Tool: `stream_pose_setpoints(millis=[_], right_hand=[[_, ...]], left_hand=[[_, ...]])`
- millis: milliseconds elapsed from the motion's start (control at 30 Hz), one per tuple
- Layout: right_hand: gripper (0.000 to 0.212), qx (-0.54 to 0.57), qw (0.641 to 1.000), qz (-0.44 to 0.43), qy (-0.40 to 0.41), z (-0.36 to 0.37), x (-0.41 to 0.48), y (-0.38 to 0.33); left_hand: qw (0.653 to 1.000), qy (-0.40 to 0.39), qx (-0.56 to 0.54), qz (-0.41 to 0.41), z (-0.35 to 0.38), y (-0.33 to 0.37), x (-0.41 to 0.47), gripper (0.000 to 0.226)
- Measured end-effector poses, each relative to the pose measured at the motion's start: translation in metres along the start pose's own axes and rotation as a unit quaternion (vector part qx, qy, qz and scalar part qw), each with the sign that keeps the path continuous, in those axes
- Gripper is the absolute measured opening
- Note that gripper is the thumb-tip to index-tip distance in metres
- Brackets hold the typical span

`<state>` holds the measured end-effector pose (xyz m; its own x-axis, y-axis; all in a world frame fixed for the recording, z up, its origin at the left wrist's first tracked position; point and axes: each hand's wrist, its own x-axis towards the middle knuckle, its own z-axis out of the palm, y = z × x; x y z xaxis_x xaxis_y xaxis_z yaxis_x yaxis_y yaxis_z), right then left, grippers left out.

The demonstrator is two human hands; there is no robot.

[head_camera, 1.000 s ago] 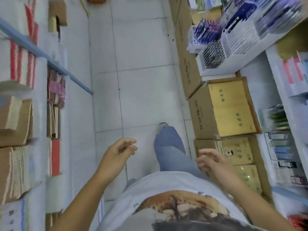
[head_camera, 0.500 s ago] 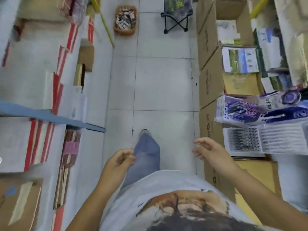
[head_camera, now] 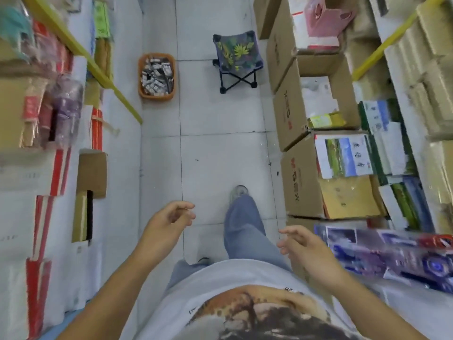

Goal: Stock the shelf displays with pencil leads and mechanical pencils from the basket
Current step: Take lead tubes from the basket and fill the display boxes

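Your left hand [head_camera: 169, 222] and right hand [head_camera: 304, 249] hung empty at waist height, fingers loosely curled, with a blurred pen display [head_camera: 392, 253] just right of the right hand. Far ahead, the orange basket [head_camera: 157, 97] stood on the floor by the left shelving, left of a folding stool [head_camera: 236, 60], heaped with small packets [head_camera: 157, 76]. The packets looked light, stiff and probably slick, and any leads inside would likely be brittle; the loaded plastic basket probably weighed little but could flex, so you were best advised to grip opposite rim edges with both hands and keep it level.
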<state>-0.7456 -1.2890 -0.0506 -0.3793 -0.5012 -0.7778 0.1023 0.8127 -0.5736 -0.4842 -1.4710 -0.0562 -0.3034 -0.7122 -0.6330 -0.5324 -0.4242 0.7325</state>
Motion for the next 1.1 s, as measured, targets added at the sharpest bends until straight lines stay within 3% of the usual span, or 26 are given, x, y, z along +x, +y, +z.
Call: stream_pose_setpoints(millis=[200,400,633,833,1100], right_hand=[[0.017,-0.040,0.998,-0.026,-0.028,-0.049,0.112,-0.155],[0.018,-0.106,0.989,-0.073,-0.075,-0.046,0.209,-0.311],[0.020,-0.109,0.988,-0.068,-0.085,-0.011,0.301,-0.429],[0.022,-0.103,0.990,-0.052,-0.086,-0.020,0.364,-0.524],[0.018,-0.190,0.971,-0.056,-0.137,-0.026,0.488,-0.667]], left_hand=[[0.996,0.050,-0.056,-0.043,-0.003,0.084,0.089,0.019],[0.987,0.111,-0.096,-0.063,-0.039,0.140,0.167,0.016],[0.984,0.125,-0.097,-0.079,-0.092,0.200,0.287,0.015],[0.990,0.109,-0.087,-0.032,-0.130,0.298,0.388,0.020],[0.957,0.203,-0.194,-0.069,-0.138,0.380,0.490,0.023]])
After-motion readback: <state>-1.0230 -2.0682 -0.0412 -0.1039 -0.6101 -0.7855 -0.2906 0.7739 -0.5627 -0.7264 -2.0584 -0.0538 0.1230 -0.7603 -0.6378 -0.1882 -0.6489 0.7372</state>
